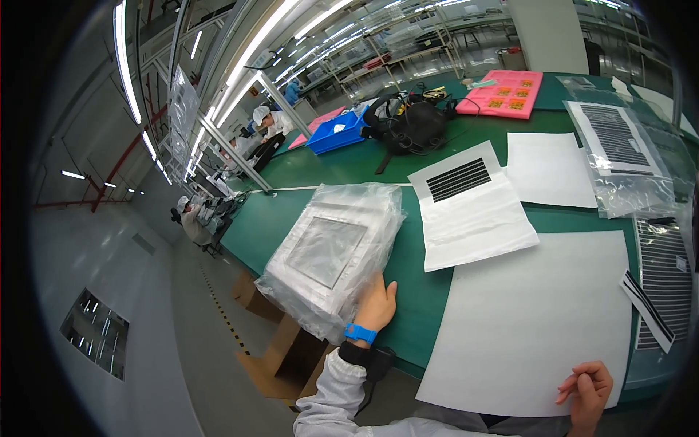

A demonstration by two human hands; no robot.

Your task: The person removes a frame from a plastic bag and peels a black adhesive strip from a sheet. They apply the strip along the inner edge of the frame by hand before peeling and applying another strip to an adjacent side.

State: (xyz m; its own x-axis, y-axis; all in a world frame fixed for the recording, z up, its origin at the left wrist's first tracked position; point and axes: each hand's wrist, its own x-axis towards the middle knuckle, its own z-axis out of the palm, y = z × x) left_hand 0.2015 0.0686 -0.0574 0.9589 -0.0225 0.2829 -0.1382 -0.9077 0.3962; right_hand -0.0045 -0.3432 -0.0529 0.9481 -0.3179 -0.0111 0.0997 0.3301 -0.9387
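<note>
A stack of flat white pieces wrapped in a clear plastic bag lies at the left edge of the green table, its near corner over the edge. My left hand, with a blue band at the wrist, grips the bag's near right side; its thumb shows and its fingers are partly hidden by the plastic. Over the near right corner of a large white sheet is my right hand, its fingers curled together. Whether anything small is between them cannot be seen. Beyond lies a creased white sheet with black strips.
At right are a blank white sheet, bagged striped sheets and a loose black strip piece. Farther back sit a black bag, a blue bin and a pink tray. Cardboard boxes stand below the table's left edge.
</note>
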